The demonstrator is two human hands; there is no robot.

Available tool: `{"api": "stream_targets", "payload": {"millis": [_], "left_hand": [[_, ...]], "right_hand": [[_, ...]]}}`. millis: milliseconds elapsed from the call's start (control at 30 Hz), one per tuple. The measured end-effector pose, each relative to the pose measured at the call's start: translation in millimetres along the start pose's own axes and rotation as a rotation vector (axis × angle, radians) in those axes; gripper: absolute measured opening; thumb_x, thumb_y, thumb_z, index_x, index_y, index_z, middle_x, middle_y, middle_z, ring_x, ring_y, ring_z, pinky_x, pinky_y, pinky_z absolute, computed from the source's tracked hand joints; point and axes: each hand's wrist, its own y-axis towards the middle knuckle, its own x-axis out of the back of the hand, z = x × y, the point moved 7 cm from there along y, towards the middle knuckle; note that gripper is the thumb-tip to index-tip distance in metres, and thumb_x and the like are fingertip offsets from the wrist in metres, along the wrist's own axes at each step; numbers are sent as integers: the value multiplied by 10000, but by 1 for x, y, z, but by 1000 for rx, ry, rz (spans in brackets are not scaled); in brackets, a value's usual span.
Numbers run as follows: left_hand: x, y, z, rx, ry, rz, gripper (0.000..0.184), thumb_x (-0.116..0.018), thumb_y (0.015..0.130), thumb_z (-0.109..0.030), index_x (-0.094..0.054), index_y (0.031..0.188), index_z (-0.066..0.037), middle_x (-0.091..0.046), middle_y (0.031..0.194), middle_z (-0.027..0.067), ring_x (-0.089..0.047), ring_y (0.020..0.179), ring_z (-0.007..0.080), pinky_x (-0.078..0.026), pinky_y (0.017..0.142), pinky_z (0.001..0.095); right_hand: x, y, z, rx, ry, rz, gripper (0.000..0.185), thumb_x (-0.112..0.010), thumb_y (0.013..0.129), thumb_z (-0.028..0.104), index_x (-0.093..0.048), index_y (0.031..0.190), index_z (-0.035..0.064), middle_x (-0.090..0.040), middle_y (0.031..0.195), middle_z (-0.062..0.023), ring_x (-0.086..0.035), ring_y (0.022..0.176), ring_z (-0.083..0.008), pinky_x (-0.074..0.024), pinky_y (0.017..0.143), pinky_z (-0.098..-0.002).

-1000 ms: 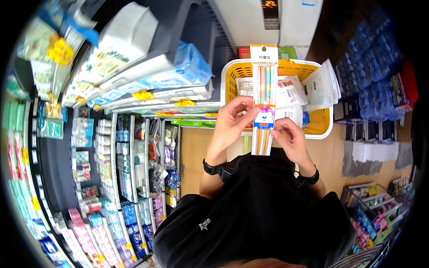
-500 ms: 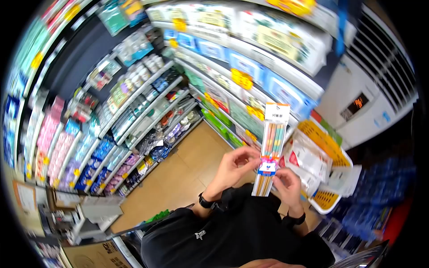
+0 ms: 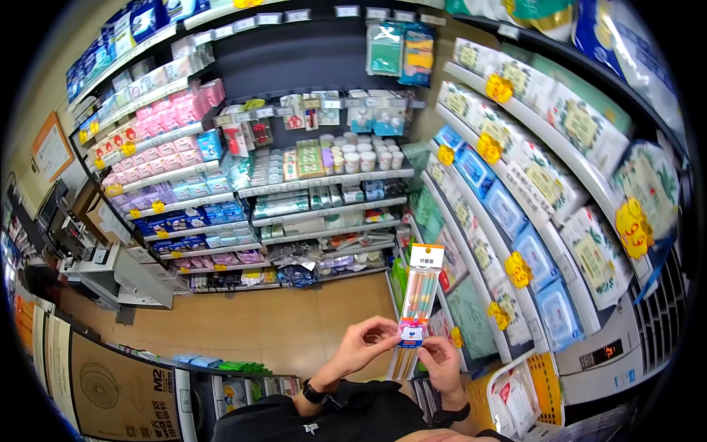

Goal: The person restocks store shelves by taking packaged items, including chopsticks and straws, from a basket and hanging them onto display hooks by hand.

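A long clear packet of pastel-coloured sticks [image 3: 419, 295] with a white and orange top stands nearly upright in front of the person. Its blue and pink label with a cartoon face sits between the two hands. My left hand [image 3: 361, 344] pinches the packet's left edge between thumb and fingers. From the other side, my right hand [image 3: 444, 362] grips the right edge near the label. Dark bands are on both wrists. Below and right of my right hand is a yellow and white basket [image 3: 549, 387] holding white packages [image 3: 514, 398].
Shelves of tissue packs [image 3: 545, 177] rise at the right. Further shelves [image 3: 331, 180] with tubs, pink packs and pouches stand ahead and left. A cardboard fan box [image 3: 121, 387] is at lower left, a counter [image 3: 136, 276] behind it. A white appliance [image 3: 607, 361] stands at lower right.
The view has swung left, from the basket towards the shelves. The basket now shows at lower right. Both hands still hold the packet, lower in the view.
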Motion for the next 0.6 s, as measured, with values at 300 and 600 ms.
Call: {"api": "stream_targets", "payload": {"millis": [300, 600], "left_hand": [[99, 8, -20, -46, 65, -82, 254, -754, 918, -94, -668, 1136, 4, -694, 940, 20, -641, 842, 57, -539, 764, 212], [133, 58, 0, -45, -48, -128, 259, -750, 913, -63, -654, 1140, 17, -696, 970, 38, -647, 834, 56, -537, 737, 199]], "right_hand": [[-88, 65, -20, 5, 29, 10, 167, -632, 957, -25, -614, 1122, -42, -691, 1006, -74, -659, 904, -116, -542, 792, -253], [-94, 98, -54, -121, 7, 89, 235, -682, 933, 3, -606, 1148, -55, -688, 1008, -77, -652, 928, -112, -524, 835, -250]]}}
